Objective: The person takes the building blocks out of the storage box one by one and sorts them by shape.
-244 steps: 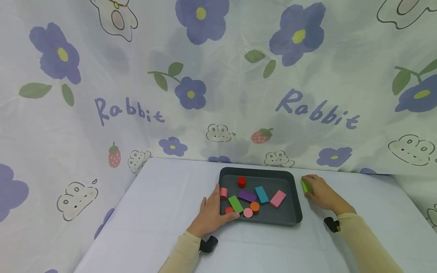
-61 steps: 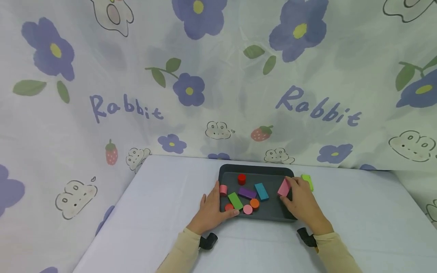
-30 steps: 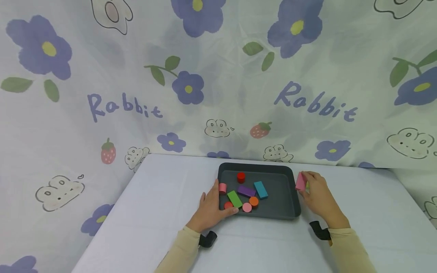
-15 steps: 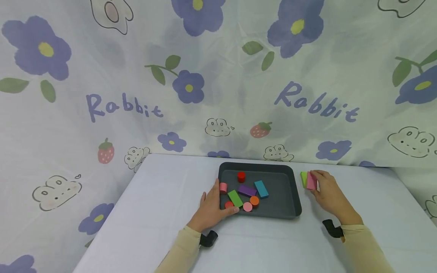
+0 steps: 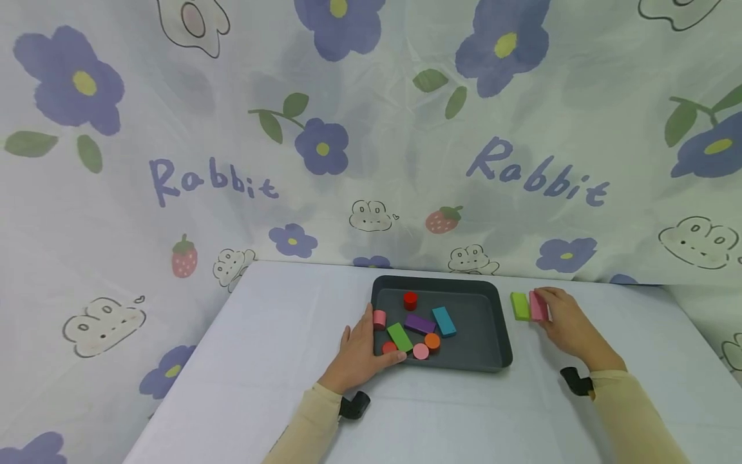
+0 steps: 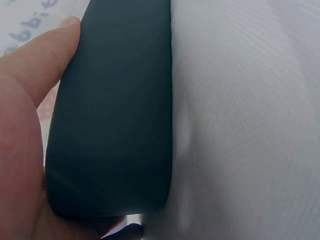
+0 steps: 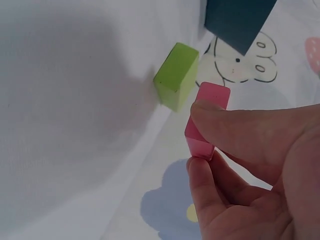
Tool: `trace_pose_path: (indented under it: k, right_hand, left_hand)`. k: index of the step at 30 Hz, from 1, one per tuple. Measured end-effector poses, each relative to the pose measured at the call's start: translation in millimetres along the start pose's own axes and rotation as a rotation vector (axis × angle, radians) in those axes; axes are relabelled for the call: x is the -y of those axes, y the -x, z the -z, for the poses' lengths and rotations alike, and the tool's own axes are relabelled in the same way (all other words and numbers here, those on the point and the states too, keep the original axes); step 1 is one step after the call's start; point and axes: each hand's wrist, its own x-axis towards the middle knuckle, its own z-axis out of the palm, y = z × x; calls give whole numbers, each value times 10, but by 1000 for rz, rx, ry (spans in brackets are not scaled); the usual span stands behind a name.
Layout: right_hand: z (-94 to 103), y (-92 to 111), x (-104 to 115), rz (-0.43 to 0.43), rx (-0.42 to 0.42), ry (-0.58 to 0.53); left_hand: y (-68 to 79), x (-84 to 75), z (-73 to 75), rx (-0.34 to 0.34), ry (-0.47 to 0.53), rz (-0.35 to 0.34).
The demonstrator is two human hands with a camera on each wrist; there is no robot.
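At the near left corner of a dark grey tray [image 5: 475,348], my left hand [image 5: 356,357] rests with fingers extended along the side and the thumb over the front rim. The left wrist view has that thumb [image 6: 50,57] against the tray's outer wall [image 6: 115,110]. Right of the tray, my right hand [image 5: 565,322] pinches a pink rectangular block [image 7: 212,95] between thumb and fingers. A lime green block [image 5: 520,307] stands just left of the pink one, a narrow gap apart. Whether the pink block touches the table cannot be told.
Inside the tray lie a blue block [image 5: 444,321], a purple block [image 5: 420,324], a green block [image 5: 400,338] and several red, pink and orange cylinders, one being orange [image 5: 432,342]. A patterned cloth [image 5: 406,193] hangs behind the white table [image 5: 278,322].
My right hand put the lime block down right of the tray, then lifted the pink block out and carried it rightward past the lime one. My left hand has stayed at the tray corner.
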Motion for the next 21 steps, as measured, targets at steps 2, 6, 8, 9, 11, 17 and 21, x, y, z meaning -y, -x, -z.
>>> trace_pose_path:
  k: [2,6,8,9,11,17,21]
  right_hand:
    - [-6,-9,-24,-3,14,3]
    - [-16,-15,-58,5,19,18]
    - [-17,-13,-71,4,24,23]
    - [-16,-11,-74,1,27,23]
    - [-13,-18,-83,-1,38,23]
    - [-11,-36,-96,5,54,25]
    - [-30,-46,-121,9,62,22]
  left_hand:
    - [5,7,3,1,0,1]
    - [13,14,9,5,-1,-1]
    - [17,16,10,6,0,-2]
    - [20,17,9,8,0,-2]
    - [20,17,7,10,-2,-1]
    - [23,11,12,10,-1,1]
    - [23,8,13,12,-4,2]
